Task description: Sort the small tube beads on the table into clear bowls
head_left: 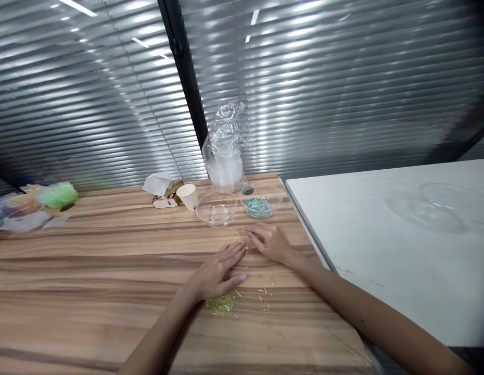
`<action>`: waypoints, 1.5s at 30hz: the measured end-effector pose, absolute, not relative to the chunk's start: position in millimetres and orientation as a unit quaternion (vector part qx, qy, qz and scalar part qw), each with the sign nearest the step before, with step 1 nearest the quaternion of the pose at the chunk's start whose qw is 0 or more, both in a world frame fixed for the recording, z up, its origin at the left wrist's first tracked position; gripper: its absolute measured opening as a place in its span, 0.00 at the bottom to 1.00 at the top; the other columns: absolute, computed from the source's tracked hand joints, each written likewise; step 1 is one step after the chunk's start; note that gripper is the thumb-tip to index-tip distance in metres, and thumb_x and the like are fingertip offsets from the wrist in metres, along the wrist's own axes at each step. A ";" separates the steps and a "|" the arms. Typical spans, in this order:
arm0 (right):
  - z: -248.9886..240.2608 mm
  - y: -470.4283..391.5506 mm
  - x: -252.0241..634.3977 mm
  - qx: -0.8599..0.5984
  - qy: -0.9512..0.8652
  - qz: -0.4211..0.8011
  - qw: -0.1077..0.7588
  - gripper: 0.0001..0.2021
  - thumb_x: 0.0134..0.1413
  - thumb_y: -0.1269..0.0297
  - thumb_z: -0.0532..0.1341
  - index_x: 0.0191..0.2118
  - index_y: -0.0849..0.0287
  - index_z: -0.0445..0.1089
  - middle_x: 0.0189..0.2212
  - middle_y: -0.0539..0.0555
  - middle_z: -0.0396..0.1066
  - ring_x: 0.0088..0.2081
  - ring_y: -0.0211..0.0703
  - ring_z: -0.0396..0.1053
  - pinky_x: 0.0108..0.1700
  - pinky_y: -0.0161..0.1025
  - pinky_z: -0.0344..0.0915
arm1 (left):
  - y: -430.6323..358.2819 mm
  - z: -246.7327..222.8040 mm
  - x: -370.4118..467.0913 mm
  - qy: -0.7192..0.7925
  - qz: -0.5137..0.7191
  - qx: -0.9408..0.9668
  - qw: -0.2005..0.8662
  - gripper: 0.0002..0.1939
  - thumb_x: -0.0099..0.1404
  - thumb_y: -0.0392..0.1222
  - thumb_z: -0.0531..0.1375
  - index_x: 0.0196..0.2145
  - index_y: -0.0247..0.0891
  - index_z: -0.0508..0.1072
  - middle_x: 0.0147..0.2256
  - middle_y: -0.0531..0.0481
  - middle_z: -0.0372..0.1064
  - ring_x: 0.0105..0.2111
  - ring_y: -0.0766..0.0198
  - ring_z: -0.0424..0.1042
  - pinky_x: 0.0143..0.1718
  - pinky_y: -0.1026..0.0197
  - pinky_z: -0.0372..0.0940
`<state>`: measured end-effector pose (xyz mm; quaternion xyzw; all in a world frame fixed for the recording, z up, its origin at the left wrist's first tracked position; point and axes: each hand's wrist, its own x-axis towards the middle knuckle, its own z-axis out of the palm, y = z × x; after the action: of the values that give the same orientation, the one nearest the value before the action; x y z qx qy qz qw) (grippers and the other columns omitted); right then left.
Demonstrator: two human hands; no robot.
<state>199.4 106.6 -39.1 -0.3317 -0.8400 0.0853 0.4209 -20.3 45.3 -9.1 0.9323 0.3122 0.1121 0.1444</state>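
Note:
My left hand (216, 272) lies palm down on the wooden table, its fingers stretched out and its thumb apart. Close by its thumb and wrist is a small heap of yellow-green tube-like pieces (221, 303). My right hand (270, 242) rests just beyond the left fingertips, with thumb and fingers drawn together at the tabletop; anything between them is too small to make out. Pale loose pieces (264, 298) are scattered on the wood between the forearms. Beyond the right hand stands a transparent bowl (279, 197) holding blue and green bits (258, 207). Beside it is another transparent bowl (202, 214).
Behind the bowls are a white paper cup (187, 196), a tissue pack (166, 201) and stacked plastic containers (225, 172) in a clear bag. Colourful bagged material (56, 195) lies far left. A white table (363, 229) adjoins on the right, with a transparent lid-like item (441, 213).

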 end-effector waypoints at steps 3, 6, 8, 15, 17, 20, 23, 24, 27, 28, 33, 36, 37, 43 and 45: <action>-39.3 106.4 200.1 -0.332 -0.844 0.082 0.413 0.10 0.60 0.72 0.54 0.39 0.60 0.73 0.37 0.57 0.76 0.38 0.46 0.73 0.41 0.41 0.69 | 45.4 -10.1 -21.3 0.312 0.120 0.933 0.137 0.32 0.70 0.48 0.53 0.66 0.37 0.48 0.64 0.39 0.47 0.64 0.53 0.48 0.63 0.45 0.49; -38.7 105.4 200.0 -0.335 -0.840 0.083 0.418 0.10 0.59 0.72 0.55 0.39 0.59 0.73 0.37 0.56 0.77 0.37 0.45 0.74 0.40 0.39 0.69 | 46.3 -9.3 -24.0 0.318 0.134 0.929 0.135 0.30 0.70 0.46 0.53 0.65 0.38 0.50 0.64 0.41 0.48 0.64 0.54 0.49 0.63 0.47 0.51; -38.0 104.6 199.7 -0.335 -0.837 0.089 0.422 0.10 0.59 0.73 0.55 0.40 0.59 0.73 0.37 0.56 0.77 0.37 0.44 0.74 0.40 0.39 0.69 | 47.3 -7.9 -26.6 0.329 0.153 0.922 0.131 0.26 0.71 0.45 0.53 0.64 0.38 0.54 0.63 0.42 0.52 0.63 0.56 0.52 0.62 0.49 0.54; -40.8 105.8 199.0 -0.325 -0.841 0.089 0.423 0.10 0.59 0.72 0.54 0.40 0.62 0.73 0.36 0.57 0.77 0.37 0.46 0.74 0.40 0.41 0.70 | 49.6 -7.6 -32.4 0.324 0.231 0.911 0.110 0.16 0.71 0.42 0.52 0.53 0.38 0.71 0.51 0.45 0.70 0.53 0.58 0.69 0.57 0.53 0.63; -42.3 106.5 199.0 -0.328 -0.844 0.089 0.415 0.10 0.59 0.72 0.54 0.40 0.60 0.73 0.37 0.56 0.77 0.38 0.45 0.74 0.41 0.41 0.70 | 49.2 -9.6 -31.4 0.318 0.238 0.912 0.102 0.14 0.71 0.41 0.53 0.50 0.37 0.73 0.49 0.45 0.72 0.50 0.59 0.71 0.54 0.56 0.66; -43.0 106.8 199.0 -0.332 -0.847 0.086 0.406 0.10 0.59 0.73 0.55 0.40 0.59 0.73 0.37 0.55 0.77 0.38 0.45 0.74 0.42 0.40 0.70 | 48.9 -12.5 -29.5 0.317 0.237 0.914 0.088 0.13 0.71 0.40 0.52 0.48 0.38 0.74 0.48 0.45 0.73 0.49 0.59 0.72 0.52 0.57 0.67; -42.0 106.1 198.9 -0.328 -0.847 0.082 0.409 0.10 0.58 0.73 0.55 0.40 0.59 0.73 0.37 0.55 0.77 0.38 0.45 0.74 0.42 0.41 0.70 | 49.1 -14.4 -28.3 0.316 0.235 0.916 0.076 0.14 0.71 0.39 0.52 0.48 0.37 0.73 0.48 0.44 0.72 0.50 0.59 0.71 0.52 0.57 0.67; -41.6 105.8 198.8 -0.325 -0.848 0.084 0.410 0.10 0.58 0.73 0.55 0.40 0.59 0.73 0.37 0.55 0.77 0.39 0.45 0.74 0.42 0.40 0.70 | 49.2 -14.7 -27.9 0.315 0.234 0.917 0.075 0.14 0.71 0.39 0.52 0.49 0.37 0.72 0.49 0.44 0.72 0.50 0.59 0.71 0.52 0.57 0.67; -41.0 105.3 198.4 -0.322 -0.851 0.089 0.405 0.11 0.57 0.74 0.55 0.41 0.59 0.73 0.38 0.56 0.77 0.39 0.45 0.74 0.42 0.40 0.71 | 48.9 -14.3 -26.4 0.310 0.228 0.920 0.078 0.15 0.71 0.39 0.51 0.51 0.39 0.71 0.50 0.45 0.70 0.51 0.60 0.70 0.53 0.58 0.67; -41.1 105.2 198.3 -0.323 -0.853 0.091 0.401 0.11 0.57 0.74 0.55 0.41 0.59 0.73 0.38 0.56 0.77 0.40 0.45 0.74 0.43 0.41 0.71 | 48.6 -14.0 -25.8 0.310 0.225 0.920 0.079 0.15 0.71 0.39 0.51 0.51 0.39 0.71 0.51 0.45 0.70 0.51 0.60 0.70 0.53 0.58 0.67; -41.8 104.7 197.5 -0.325 -0.855 0.091 0.393 0.11 0.57 0.74 0.55 0.41 0.59 0.74 0.39 0.55 0.77 0.40 0.45 0.75 0.43 0.40 0.71 | 47.5 -13.1 -24.5 0.313 0.221 0.921 0.074 0.14 0.71 0.40 0.51 0.49 0.38 0.72 0.50 0.45 0.71 0.50 0.60 0.71 0.52 0.59 0.67; -41.2 103.9 197.3 -0.323 -0.856 0.095 0.391 0.11 0.57 0.74 0.56 0.41 0.59 0.74 0.39 0.55 0.77 0.40 0.45 0.75 0.43 0.39 0.71 | 47.2 -14.0 -24.5 0.312 0.225 0.921 0.068 0.14 0.71 0.39 0.51 0.49 0.37 0.72 0.50 0.44 0.71 0.49 0.60 0.72 0.51 0.60 0.67; -40.8 103.6 197.3 -0.325 -0.857 0.097 0.388 0.11 0.57 0.74 0.56 0.41 0.59 0.74 0.39 0.55 0.77 0.40 0.45 0.75 0.43 0.39 0.71 | 47.1 -14.3 -24.4 0.312 0.226 0.920 0.066 0.14 0.71 0.39 0.51 0.49 0.37 0.72 0.50 0.44 0.71 0.49 0.61 0.72 0.51 0.60 0.68; -39.6 102.9 197.3 -0.327 -0.864 0.100 0.371 0.11 0.57 0.74 0.57 0.43 0.58 0.73 0.40 0.54 0.77 0.40 0.44 0.75 0.42 0.39 0.71 | 46.6 -14.6 -23.2 0.319 0.222 0.919 0.060 0.14 0.72 0.40 0.50 0.50 0.39 0.72 0.49 0.45 0.72 0.48 0.60 0.73 0.50 0.60 0.68; -40.8 103.4 197.3 -0.322 -0.866 0.100 0.370 0.11 0.57 0.74 0.56 0.43 0.58 0.74 0.40 0.55 0.77 0.40 0.44 0.75 0.43 0.39 0.71 | 46.3 -14.6 -22.9 0.323 0.219 0.919 0.058 0.14 0.72 0.40 0.50 0.49 0.39 0.72 0.49 0.45 0.72 0.47 0.60 0.73 0.50 0.59 0.68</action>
<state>197.3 103.4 -40.8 -0.3216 -0.8656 0.1005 0.3703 -22.9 46.3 -14.6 0.9190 0.3226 0.2191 0.0576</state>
